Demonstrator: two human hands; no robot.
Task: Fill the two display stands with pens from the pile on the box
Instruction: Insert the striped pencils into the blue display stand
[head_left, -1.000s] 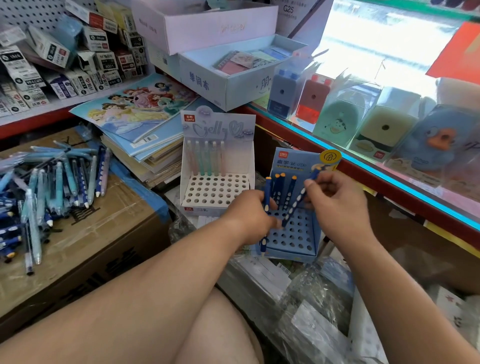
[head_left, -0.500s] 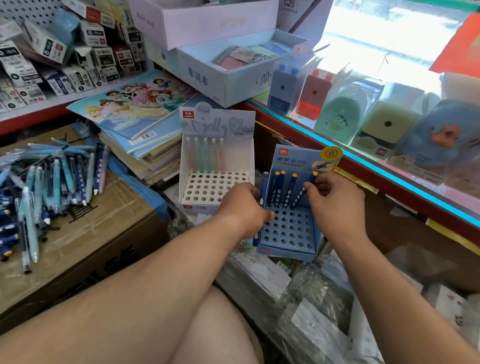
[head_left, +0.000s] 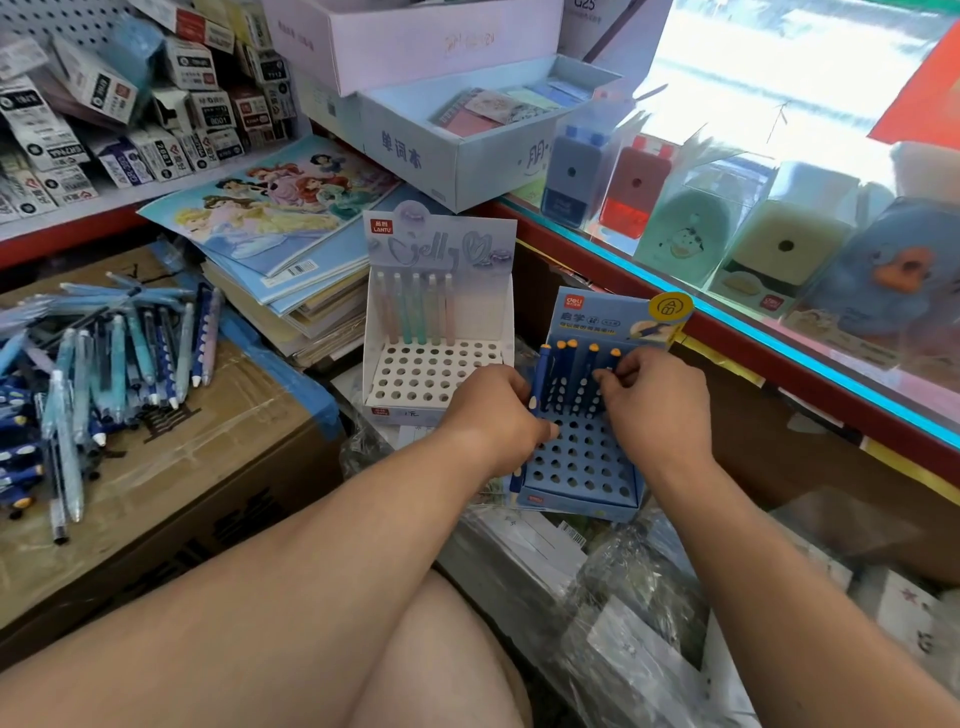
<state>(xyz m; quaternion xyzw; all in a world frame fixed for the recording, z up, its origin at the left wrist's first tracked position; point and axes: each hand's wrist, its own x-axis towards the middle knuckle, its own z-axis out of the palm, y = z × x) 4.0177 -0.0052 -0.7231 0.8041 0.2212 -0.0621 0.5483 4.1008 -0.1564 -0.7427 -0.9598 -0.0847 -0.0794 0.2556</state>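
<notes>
Left hand (head_left: 498, 415) gripping loose dark blue pen (head_left: 539, 376), right hand (head_left: 657, 402) pinching racked pen (head_left: 615, 354) in blue stand (head_left: 582, 467) mid-frame

My only view, head-worn wide-angle camera, looking forward and down along both forearms (head_left: 311, 545), close in, left hand (head_left: 496, 415) and right hand (head_left: 657, 402) near centre, box (head_left: 218, 441) off left of them, shelf edge (head_left: 810, 382) right.
</notes>
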